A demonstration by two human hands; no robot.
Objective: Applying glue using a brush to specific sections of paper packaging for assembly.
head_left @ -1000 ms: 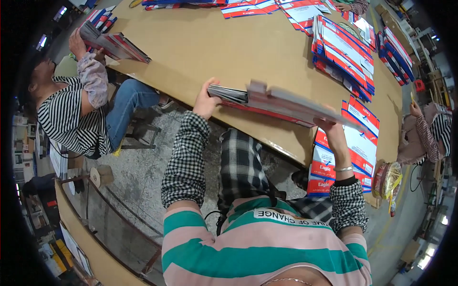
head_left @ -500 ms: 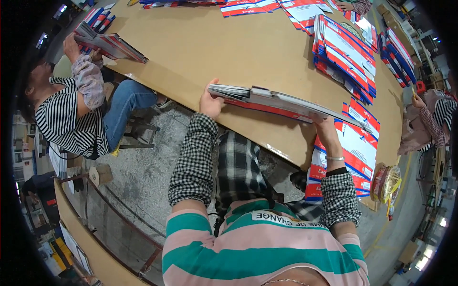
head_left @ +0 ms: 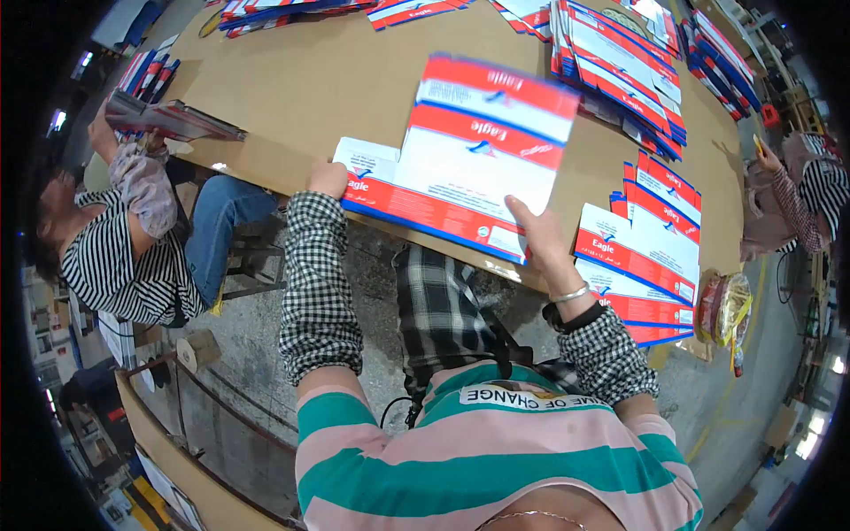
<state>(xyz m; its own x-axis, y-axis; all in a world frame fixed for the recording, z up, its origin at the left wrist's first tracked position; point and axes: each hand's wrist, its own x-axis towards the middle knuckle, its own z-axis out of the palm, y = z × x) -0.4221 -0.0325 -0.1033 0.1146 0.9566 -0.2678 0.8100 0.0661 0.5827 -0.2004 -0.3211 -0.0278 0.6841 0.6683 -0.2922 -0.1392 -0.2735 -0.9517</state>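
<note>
Nearest: striped shirt (head_left: pixel 496 442), then checkered sleeves (head_left: pixel 314 283) reaching to the counter (head_left: pixel 310 97). A metal bracelet (head_left: pixel 569 294) circles the right wrist.

I see the flat cartons (head_left: pixel 474 173), red, white and blue, just by the near edge, between both hands. Left hand (head_left: pixel 328 180): curled in on their left end, fingertips hidden; I cannot tell how firmly. Right hand (head_left: pixel 538 234): pinching the lower right corner, thumb on the printed face, fingers out of sight behind.

Just changed: half a second ago the bundle showed me mostly its thin edges. Now the broad face is toward my camera, upper right edge blurred. I take this as a turn rather than a release, since both hands remain on it. The cost to me: layers no longer countable. Its right end has also come clear of the fanned cartons (head_left: pixel 633 250) by the counter's right-hand near corner.

At that corner, a round bundle in yellow wrap (head_left: pixel 726 310). By the near edge toward the left end, a seated co-worker (head_left: pixel 124 230) grips another bundle (head_left: pixel 181 119).

Farther: a leaning pile (head_left: pixel 615 66) toward the right edge, more cartons (head_left: pixel 292 11) along the far edge. Beyond the right edge, another person (head_left: pixel 788 195).
</note>
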